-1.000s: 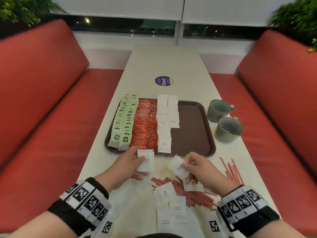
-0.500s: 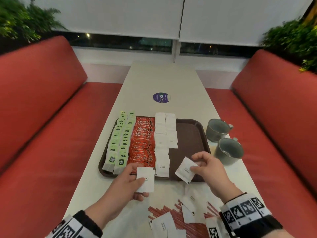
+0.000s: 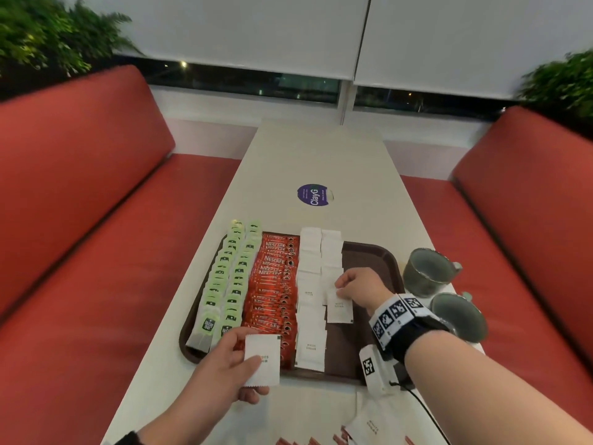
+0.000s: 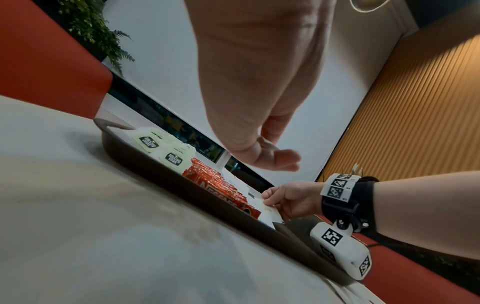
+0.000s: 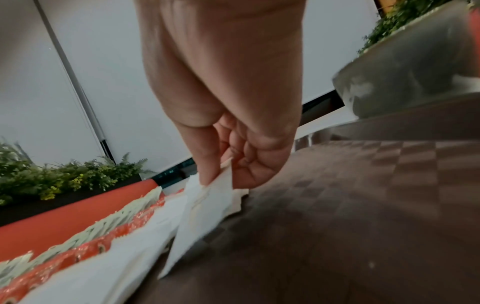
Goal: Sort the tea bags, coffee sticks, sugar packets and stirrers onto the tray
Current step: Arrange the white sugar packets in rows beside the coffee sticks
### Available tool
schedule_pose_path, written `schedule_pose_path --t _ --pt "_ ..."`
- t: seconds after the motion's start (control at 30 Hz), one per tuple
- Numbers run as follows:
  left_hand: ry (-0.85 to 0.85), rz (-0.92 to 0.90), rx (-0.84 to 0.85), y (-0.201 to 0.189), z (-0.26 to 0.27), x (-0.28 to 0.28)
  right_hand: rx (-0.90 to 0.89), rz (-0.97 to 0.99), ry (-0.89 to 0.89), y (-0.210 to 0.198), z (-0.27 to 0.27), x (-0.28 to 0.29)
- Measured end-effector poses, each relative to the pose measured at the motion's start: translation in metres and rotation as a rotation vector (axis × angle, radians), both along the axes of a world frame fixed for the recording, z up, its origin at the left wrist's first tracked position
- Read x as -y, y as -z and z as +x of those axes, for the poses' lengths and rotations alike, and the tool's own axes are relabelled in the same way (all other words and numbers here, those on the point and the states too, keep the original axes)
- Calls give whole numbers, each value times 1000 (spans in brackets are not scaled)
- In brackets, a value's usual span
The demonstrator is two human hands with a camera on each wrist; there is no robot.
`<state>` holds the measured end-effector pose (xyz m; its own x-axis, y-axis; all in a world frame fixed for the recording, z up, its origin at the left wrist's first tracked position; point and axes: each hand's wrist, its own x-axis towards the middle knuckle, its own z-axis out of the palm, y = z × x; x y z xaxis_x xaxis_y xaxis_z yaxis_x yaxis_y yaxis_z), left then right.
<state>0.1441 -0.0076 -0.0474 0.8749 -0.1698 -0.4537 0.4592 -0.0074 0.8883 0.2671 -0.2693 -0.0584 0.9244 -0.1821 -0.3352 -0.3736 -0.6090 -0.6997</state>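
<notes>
A brown tray holds two rows of green tea bags, a column of red coffee sticks and two columns of white sugar packets. My right hand is over the tray and pinches the top edge of a sugar packet lying in the right column; the right wrist view shows that packet between thumb and fingers. My left hand holds another sugar packet at the tray's near edge. Loose sugar packets and red stirrers lie on the table nearest me.
Two grey cups stand on the table right of the tray. A purple round sticker is on the white table beyond the tray. Red bench seats run along both sides.
My right hand has carried its sugar packet forward from the table onto the tray's right sugar column. My left hand has moved up to the tray's near edge with its packet.
</notes>
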Motion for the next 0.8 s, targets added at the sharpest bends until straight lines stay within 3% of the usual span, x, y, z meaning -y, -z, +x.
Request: schedule_pose_path --t 0.43,0.53,0.63,0.8 --pt "6 26 -12 -1 8 9 -52 -366 -218 -3 15 -11" --pt "24 22 16 -8 8 9 2 -409 -195 -14 8 -14" --pt "30 17 56 -17 9 10 144 -313 -176 -35 -12 -21" --pt "160 170 197 -27 9 19 181 16 -380 -69 -81 -46"
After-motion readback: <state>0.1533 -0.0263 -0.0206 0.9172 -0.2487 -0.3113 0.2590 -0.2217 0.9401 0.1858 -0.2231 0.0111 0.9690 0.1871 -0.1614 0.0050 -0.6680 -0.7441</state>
